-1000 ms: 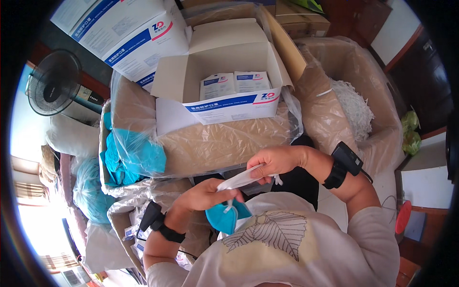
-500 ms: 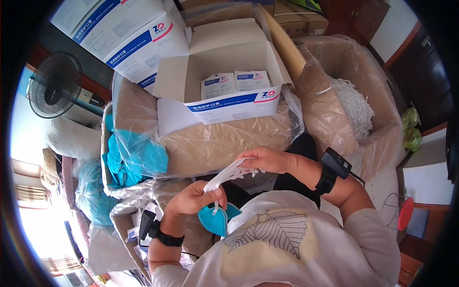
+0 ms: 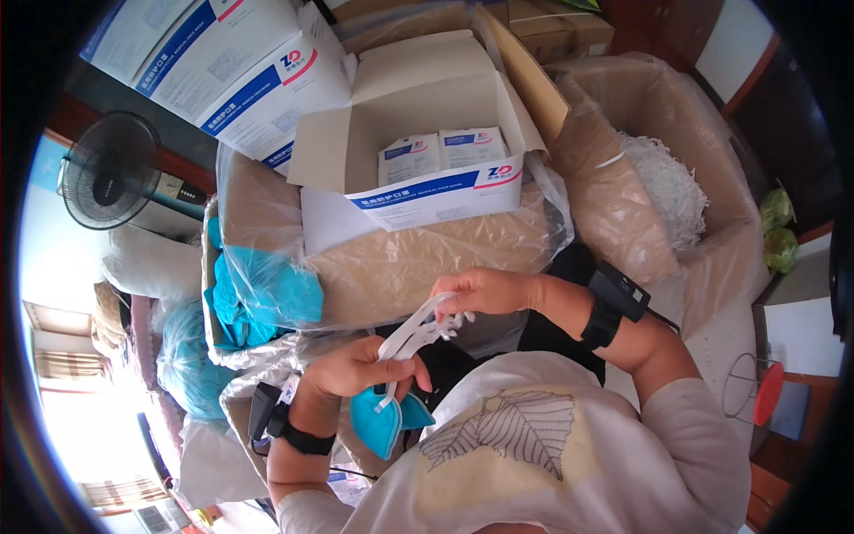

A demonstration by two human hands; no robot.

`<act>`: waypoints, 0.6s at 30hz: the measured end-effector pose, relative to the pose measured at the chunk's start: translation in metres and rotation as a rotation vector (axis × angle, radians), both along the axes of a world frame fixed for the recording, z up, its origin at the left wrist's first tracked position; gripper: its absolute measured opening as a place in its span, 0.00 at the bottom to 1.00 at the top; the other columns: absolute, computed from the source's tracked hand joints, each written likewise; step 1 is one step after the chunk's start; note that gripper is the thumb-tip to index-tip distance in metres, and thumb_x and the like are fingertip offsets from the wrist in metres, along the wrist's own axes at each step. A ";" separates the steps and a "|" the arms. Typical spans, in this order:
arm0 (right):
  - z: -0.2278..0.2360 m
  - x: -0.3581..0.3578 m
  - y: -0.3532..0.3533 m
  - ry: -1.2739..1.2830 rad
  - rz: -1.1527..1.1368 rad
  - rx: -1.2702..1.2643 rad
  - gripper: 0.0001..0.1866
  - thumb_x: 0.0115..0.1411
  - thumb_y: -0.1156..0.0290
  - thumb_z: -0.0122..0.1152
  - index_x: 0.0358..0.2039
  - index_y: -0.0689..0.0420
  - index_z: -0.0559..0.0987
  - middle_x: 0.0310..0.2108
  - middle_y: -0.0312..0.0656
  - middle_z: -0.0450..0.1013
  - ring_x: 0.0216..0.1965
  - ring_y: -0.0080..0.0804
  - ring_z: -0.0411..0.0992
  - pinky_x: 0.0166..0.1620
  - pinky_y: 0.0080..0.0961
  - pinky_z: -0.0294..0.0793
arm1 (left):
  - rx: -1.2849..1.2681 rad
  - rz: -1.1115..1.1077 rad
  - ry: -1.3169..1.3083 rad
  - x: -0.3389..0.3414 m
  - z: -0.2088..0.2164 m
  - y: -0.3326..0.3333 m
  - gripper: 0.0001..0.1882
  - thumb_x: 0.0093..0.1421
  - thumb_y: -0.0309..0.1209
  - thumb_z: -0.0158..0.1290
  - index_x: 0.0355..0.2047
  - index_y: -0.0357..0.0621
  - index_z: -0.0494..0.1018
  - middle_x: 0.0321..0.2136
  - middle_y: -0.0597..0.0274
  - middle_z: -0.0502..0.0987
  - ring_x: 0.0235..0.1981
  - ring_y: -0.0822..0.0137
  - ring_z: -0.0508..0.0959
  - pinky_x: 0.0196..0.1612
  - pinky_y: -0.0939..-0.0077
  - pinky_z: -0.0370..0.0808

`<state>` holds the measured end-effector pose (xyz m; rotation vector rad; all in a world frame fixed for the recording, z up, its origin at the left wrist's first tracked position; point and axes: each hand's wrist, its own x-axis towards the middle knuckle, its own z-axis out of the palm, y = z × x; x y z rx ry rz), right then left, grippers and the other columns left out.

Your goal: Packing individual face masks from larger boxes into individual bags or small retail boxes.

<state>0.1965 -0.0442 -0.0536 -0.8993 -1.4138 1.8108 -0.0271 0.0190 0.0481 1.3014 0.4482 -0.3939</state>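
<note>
In front of my body, my left hand (image 3: 360,367) is closed on a folded teal face mask (image 3: 376,424), which hangs below the palm. A white strap end lies across the mask. My right hand (image 3: 485,292) pinches a bunch of white elastic straps (image 3: 412,332), stretched between the two hands. Short loose strap ends curl under the right fingers. Beyond my hands, an open white and blue carton (image 3: 436,198) holds small white packets (image 3: 471,149).
Teal masks (image 3: 276,289) fill a plastic-lined box at the left. White straps (image 3: 663,191) are heaped in a lined carton (image 3: 712,258) at the right. Stacked white cartons (image 3: 267,80) and a black fan (image 3: 107,173) stand at the far left. A red round stool (image 3: 768,393) is at the right.
The mask and my left hand have shifted slightly left and down. My right hand has moved a little left, and the straps between the hands now show as separate strands.
</note>
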 end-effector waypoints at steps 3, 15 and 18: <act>0.002 -0.008 -0.002 0.203 0.117 -0.074 0.18 0.57 0.69 0.52 0.48 0.60 0.67 0.39 0.36 0.68 0.41 0.19 0.65 0.47 0.17 0.61 | -0.028 -0.022 0.010 0.005 0.007 0.000 0.16 0.61 0.37 0.42 0.34 0.36 0.74 0.20 0.65 0.73 0.24 0.76 0.71 0.30 0.82 0.66; 0.002 -0.029 -0.027 0.542 0.005 -0.256 0.17 0.63 0.64 0.41 0.49 0.58 0.65 0.34 0.33 0.68 0.34 0.18 0.66 0.37 0.16 0.68 | -0.081 0.577 -0.162 0.019 0.003 -0.013 0.19 0.57 0.29 0.40 0.44 0.25 0.66 0.36 0.44 0.74 0.34 0.62 0.76 0.39 0.75 0.72; -0.005 -0.030 -0.030 0.460 -0.135 -0.220 0.16 0.63 0.64 0.39 0.48 0.57 0.65 0.31 0.33 0.67 0.32 0.17 0.66 0.33 0.15 0.67 | 0.183 0.447 -0.217 0.022 -0.010 -0.012 0.19 0.60 0.27 0.37 0.51 0.30 0.61 0.44 0.46 0.70 0.45 0.63 0.71 0.50 0.72 0.66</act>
